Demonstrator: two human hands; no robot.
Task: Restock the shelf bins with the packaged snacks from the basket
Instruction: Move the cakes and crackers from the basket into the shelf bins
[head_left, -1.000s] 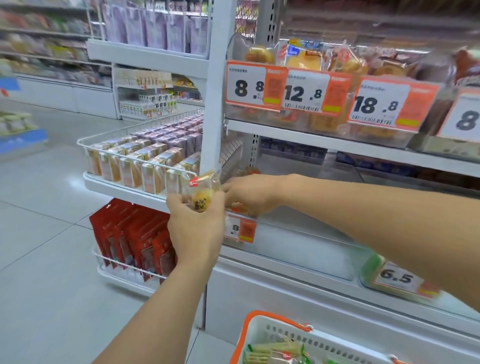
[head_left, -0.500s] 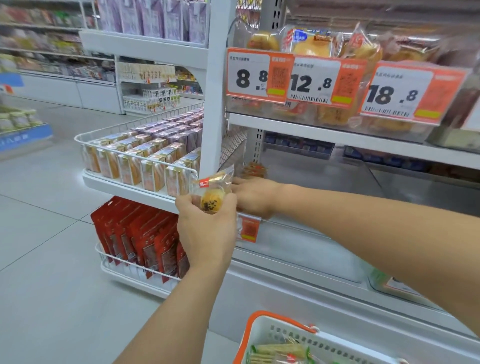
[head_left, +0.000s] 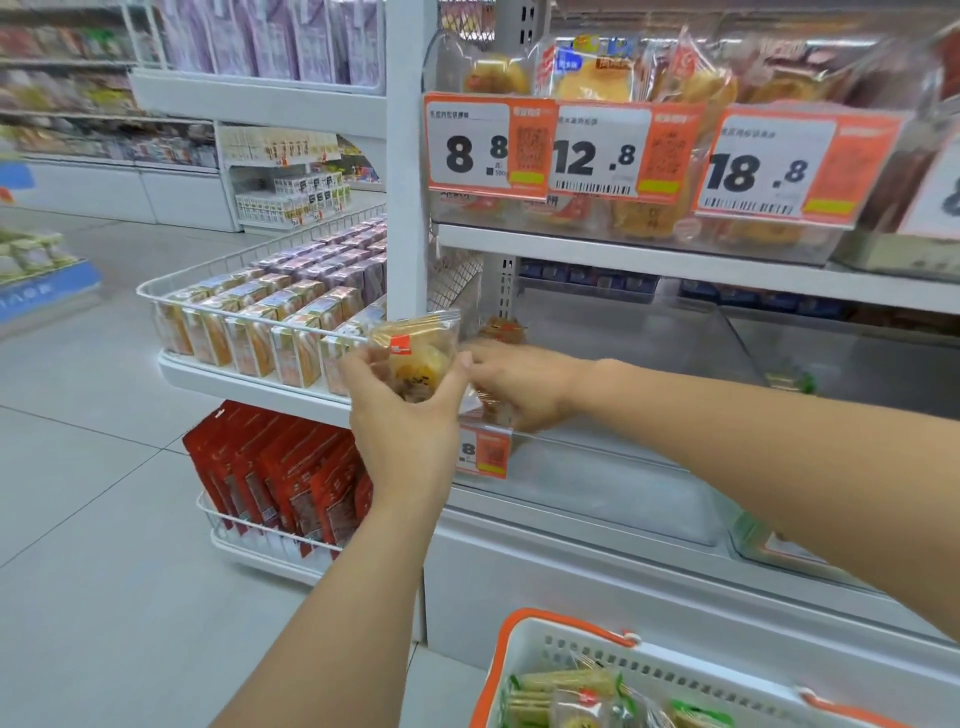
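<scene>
My left hand (head_left: 410, 415) grips a clear packet with a round yellow pastry (head_left: 418, 358) and holds it up in front of the white shelf post. My right hand (head_left: 519, 384) reaches into the left end of the clear shelf bin (head_left: 597, 467), fingers curled on a second snack packet (head_left: 493, 405) that it mostly hides. Another packet (head_left: 501, 330) lies in the bin just behind that hand. The white basket with orange rim (head_left: 571, 631) sits at the bottom right, holding several green and clear snack packets (head_left: 566, 691).
Above the bin, a shelf holds packaged breads (head_left: 592, 67) behind orange price tags (head_left: 488, 148). Left of the post, a wire tray of boxed snacks (head_left: 270, 322) juts out, with red packets (head_left: 280, 478) in a rack below. Grey tiled floor spreads to the left.
My left hand has lifted its packet slightly and turned it. My right hand has stayed low at the bin's left end. The view has drifted a little to the right.
</scene>
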